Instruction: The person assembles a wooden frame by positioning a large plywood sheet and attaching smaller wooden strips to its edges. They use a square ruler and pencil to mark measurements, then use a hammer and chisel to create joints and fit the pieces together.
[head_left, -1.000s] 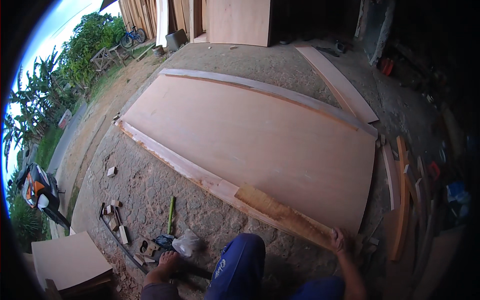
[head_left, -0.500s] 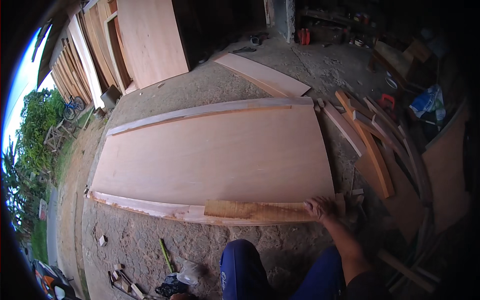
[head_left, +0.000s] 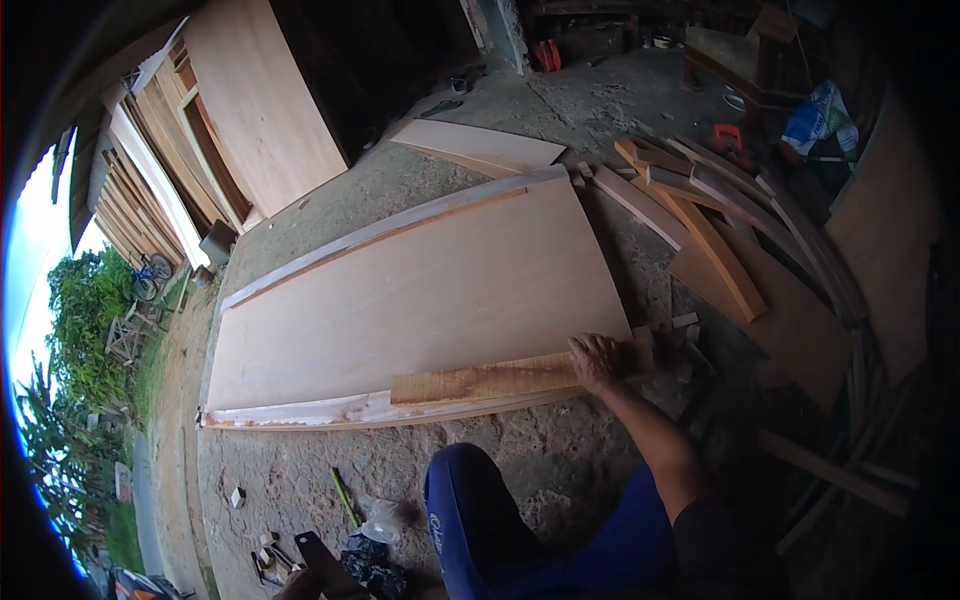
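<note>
A large plywood panel (head_left: 420, 300) lies before me, with a pale wooden strip along its near edge. On that edge rests a shorter, yellowish-brown board (head_left: 480, 381). My right hand (head_left: 596, 362) is closed over the board toward its right end, fingers bent on top. At the lower edge of the view, my left hand (head_left: 298, 587) shows only in part. It appears to grip a dark, flat-bladed tool (head_left: 324, 562), whose exact kind I cannot make out. A black plastic bag (head_left: 374, 568) lies beside the tool.
Several wooden lengths (head_left: 710, 245) lie piled to the right. A clear plastic bag (head_left: 384, 522), a green stick (head_left: 345, 497) and small wood blocks (head_left: 238, 497) are on the rough floor at the near left. Another plywood sheet (head_left: 262, 90) stands upright at the back.
The head view has tilted and shifted. My left hand has come up at the lower edge with the dark flat-bladed tool. My right hand stays on the board.
</note>
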